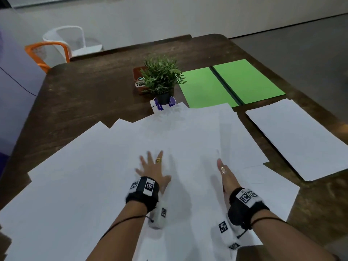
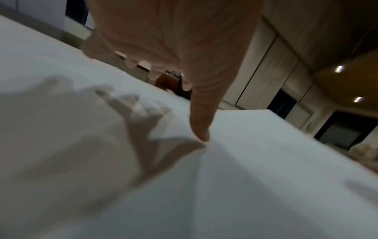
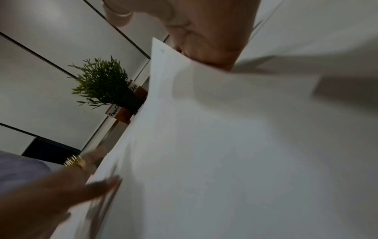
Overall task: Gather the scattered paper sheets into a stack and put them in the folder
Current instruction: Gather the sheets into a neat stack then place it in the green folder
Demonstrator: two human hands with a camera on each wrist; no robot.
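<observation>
From the head view, white paper sheets (image 1: 116, 166) lie fanned and overlapping across the dark wooden table (image 1: 90, 87), just in front of a small potted plant (image 1: 162, 78). The left hand (image 1: 153, 169) lies flat on them with fingers spread. The right hand (image 1: 227, 176) stands on its edge against a sheet, fingers straight and pressed together.

The left wrist view adds that the thumb tip (image 2: 201, 134) touches the paper while the other fingertips hover a little above it. The right wrist view shows a sheet's corner (image 3: 161, 48) lifted against the right hand, and a ring (image 3: 74, 162) on the left hand beyond it.

To the right of the plant the green folder (image 1: 231, 83) lies open and flat. In front of the folder sits a separate neat pile of sheets (image 1: 301, 136). Behind the plant is a brown box (image 1: 138, 78) labelled paper clips. Beyond the table's far left corner stand an orange chair (image 1: 45, 53) and a white chair (image 1: 71, 38) on a grey floor (image 1: 301, 44).
</observation>
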